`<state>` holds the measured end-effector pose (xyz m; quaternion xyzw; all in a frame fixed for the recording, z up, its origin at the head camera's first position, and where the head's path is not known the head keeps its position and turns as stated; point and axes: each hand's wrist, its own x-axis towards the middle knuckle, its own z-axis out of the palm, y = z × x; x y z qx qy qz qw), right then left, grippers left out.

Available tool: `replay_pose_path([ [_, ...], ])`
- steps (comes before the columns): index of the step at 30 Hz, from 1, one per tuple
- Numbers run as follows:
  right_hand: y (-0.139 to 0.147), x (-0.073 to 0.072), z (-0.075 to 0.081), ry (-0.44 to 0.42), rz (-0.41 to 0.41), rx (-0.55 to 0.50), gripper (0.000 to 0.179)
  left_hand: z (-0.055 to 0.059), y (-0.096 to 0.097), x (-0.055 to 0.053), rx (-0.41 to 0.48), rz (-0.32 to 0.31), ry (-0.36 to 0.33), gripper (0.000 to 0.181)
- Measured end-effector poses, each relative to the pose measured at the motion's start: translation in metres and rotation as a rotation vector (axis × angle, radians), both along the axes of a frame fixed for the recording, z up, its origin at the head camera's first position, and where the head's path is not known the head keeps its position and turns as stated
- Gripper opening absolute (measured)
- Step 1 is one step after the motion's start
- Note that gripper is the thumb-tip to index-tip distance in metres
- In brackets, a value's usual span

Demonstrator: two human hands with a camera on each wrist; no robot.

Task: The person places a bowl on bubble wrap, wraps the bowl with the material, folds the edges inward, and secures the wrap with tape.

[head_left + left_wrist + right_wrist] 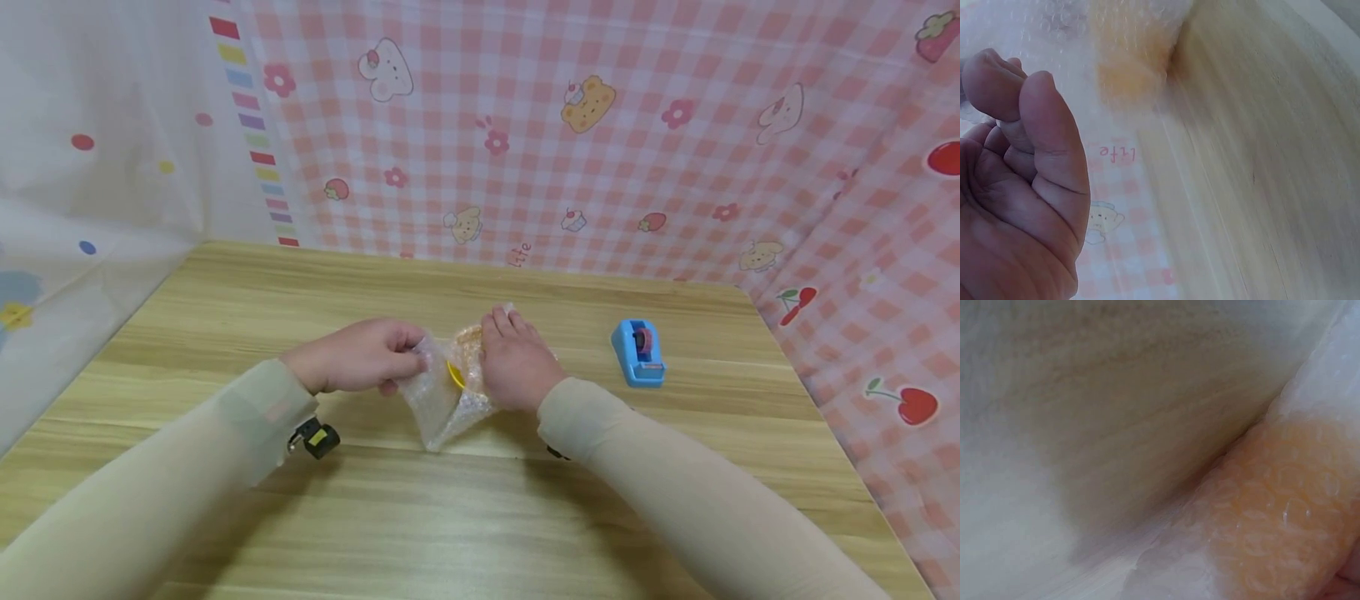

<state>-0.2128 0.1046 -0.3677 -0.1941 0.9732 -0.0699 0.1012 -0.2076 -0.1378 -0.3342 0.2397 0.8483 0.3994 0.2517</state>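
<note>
A sheet of bubble wrap lies on the table around a yellow-orange object with a curved yellow rim; its kind is hidden by the wrap. My left hand pinches the left edge of the sheet between thumb and fingers, lifting that side a little. On the wrapped part, my right hand rests with its fingers extended, covering much of the object. Through the bubbles, the right wrist view shows the orange object close up. The left wrist view has the curled fingers of my left hand beside the wrap.
A blue tape dispenser with a pink roll stands to the right of my right hand. The wooden table meets a pink checked curtain at the back and right, and a white dotted one at the left.
</note>
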Motion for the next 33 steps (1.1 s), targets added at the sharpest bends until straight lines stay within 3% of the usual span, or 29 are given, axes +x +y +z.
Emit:
replay_pose_path([
  [19,0.0,-0.002,-0.002,0.008,-0.005,0.004,0.063,0.001,0.006,0.0,0.041,0.016,-0.028,0.023],
  [28,-0.001,-0.001,-0.002,-0.005,-0.035,-0.001,0.064,0.0,0.011,0.002,0.11,0.029,-0.059,0.028],
  [33,-0.002,-0.001,-0.001,-0.014,-0.06,-0.008,0.064,-0.002,0.012,0.001,0.127,0.038,-0.039,0.039],
])
